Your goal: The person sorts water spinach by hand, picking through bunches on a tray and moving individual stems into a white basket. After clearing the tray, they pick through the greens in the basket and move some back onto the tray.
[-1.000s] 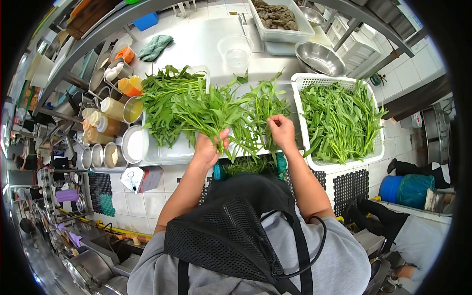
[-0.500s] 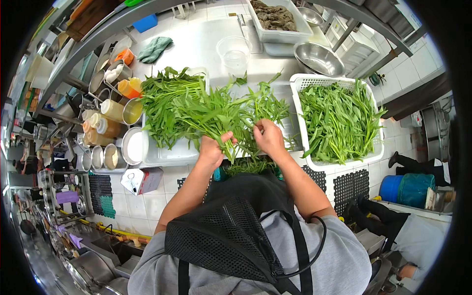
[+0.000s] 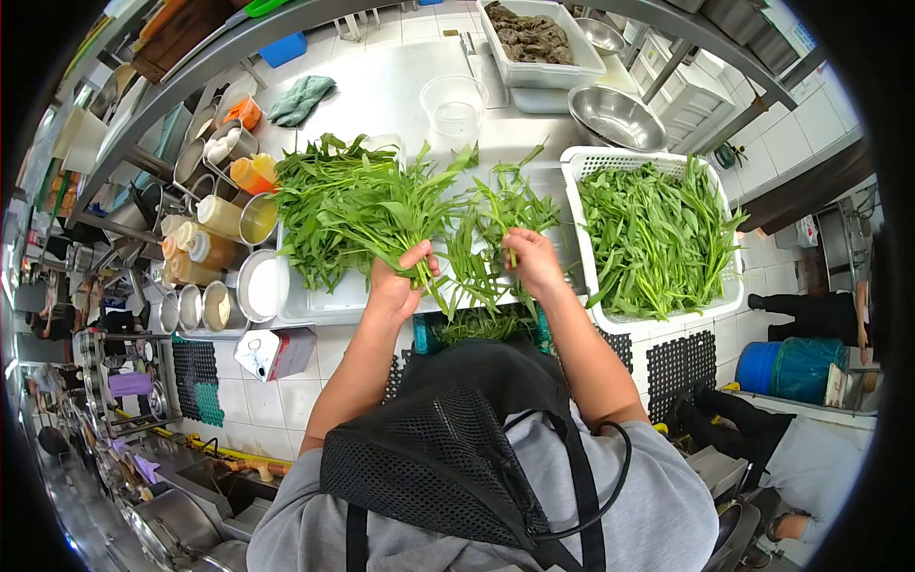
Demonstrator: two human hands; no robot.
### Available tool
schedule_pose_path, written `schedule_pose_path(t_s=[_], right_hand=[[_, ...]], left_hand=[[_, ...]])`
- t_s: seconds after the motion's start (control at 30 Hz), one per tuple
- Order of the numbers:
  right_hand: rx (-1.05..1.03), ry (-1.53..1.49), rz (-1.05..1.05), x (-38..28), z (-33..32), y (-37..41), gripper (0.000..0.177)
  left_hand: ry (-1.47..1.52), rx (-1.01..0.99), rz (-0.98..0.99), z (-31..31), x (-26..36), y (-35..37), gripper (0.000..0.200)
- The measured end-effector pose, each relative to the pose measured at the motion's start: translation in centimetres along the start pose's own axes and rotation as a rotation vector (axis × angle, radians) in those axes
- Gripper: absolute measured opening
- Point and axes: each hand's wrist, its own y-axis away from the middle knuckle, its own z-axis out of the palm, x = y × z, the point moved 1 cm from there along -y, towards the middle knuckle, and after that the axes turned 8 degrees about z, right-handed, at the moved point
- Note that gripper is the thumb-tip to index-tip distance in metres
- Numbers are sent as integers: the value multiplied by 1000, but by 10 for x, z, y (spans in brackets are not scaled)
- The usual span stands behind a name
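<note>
My left hand [image 3: 398, 286] is closed around the stems of a bunch of water spinach [image 3: 396, 210], whose leaves fan out up and to the left. To its right, my right hand [image 3: 532, 262] pinches a smaller sprig of water spinach [image 3: 500, 214] over the metal worktop. Loose leaves lie between and under both hands. More water spinach [image 3: 310, 205] is heaped in a pale tray [image 3: 334, 303] on the left. A white perforated basket [image 3: 672, 322] on the right is full of the same greens. Below the table edge, stems [image 3: 481, 324] lie in a green-lined bin.
A clear plastic tub [image 3: 454, 105], a cleaver [image 3: 488, 76] and a green cloth [image 3: 301, 100] sit farther back. Behind them are a container of shrimp-like greyish food [image 3: 529, 36] and a steel bowl [image 3: 618, 119]. Sauce bottles [image 3: 208, 248] and pots line the left. Other people stand at right.
My hands have moved apart: the left with its bunch slightly left and down, the right slightly to the right with a sprig. At far right, another person's body has shifted.
</note>
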Motion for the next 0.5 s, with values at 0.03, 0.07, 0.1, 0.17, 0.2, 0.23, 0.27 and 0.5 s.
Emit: schedule_pose_path(t_s=[0.03,0.07,0.1,0.17,0.2,0.23,0.27,0.5], right_hand=[[1,0,-1,-3,0,4,14],[-165,-260,22,-7,0,8,16],[-332,-520,44,-15,3,16,18],[-365,-569,23,-23,11,32,19],[-363,-463,-54,-25,17,41,21],[-361,-357,-132,-25,20,47,23],[-358,-269,-145,-19,21,46,30],[-518,45,-235,-2,31,55,39]], left_hand=[[5,-9,27,1,0,-1,19],[10,-18,54,2,-1,-3,19],[11,-19,55,4,-1,-3,19],[20,8,53,7,-1,-4,19],[21,8,54,9,-2,-4,19],[9,24,51,11,-3,-5,20],[-2,40,48,13,-3,-6,21],[-31,26,43,24,-10,-6,25]])
